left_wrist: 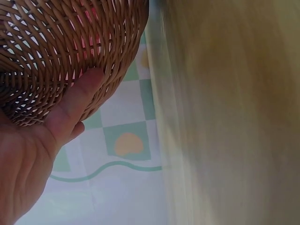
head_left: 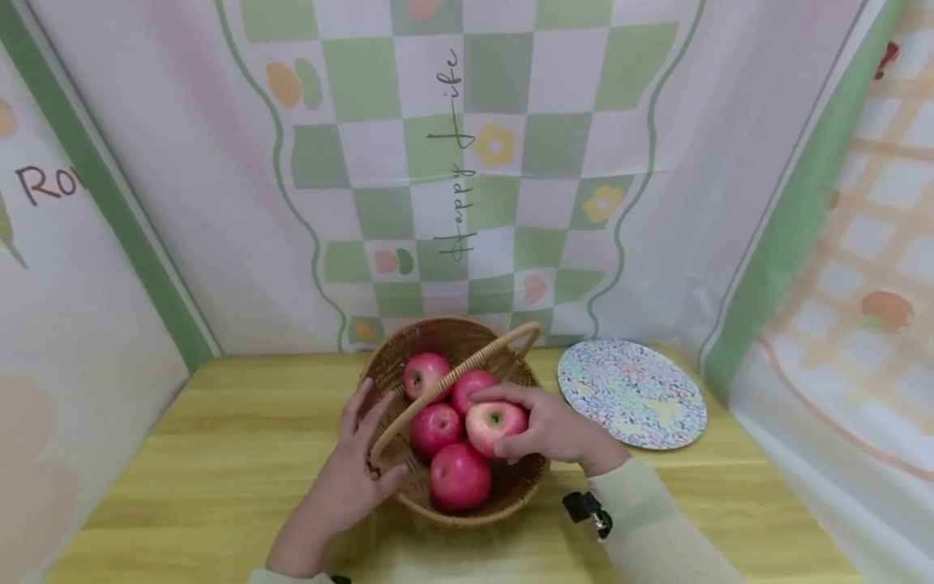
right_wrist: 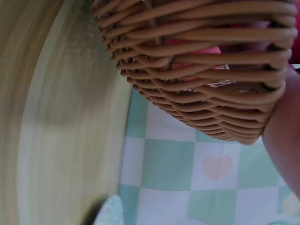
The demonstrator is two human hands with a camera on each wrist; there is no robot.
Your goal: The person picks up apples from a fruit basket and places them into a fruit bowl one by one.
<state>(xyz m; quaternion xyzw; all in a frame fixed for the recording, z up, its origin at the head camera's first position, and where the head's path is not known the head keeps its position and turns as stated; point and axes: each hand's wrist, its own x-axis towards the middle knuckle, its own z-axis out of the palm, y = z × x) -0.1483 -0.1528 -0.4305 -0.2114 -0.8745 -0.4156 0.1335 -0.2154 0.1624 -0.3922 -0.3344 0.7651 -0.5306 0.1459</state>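
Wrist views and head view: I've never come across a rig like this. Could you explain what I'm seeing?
There is no machine here: these are a person's own left hand and right hand. The largest picture comes from a camera worn on the head, looking forward and down. The other two come from a camera on each wrist, so they show the woven basket close up, at a turned angle.

The basket stands on a table; to its right lies a speckled disc. The right hand grips an apple at the basket's right side, and four other apples lie inside. The left hand rests at the basket's left rim, fingers spread.
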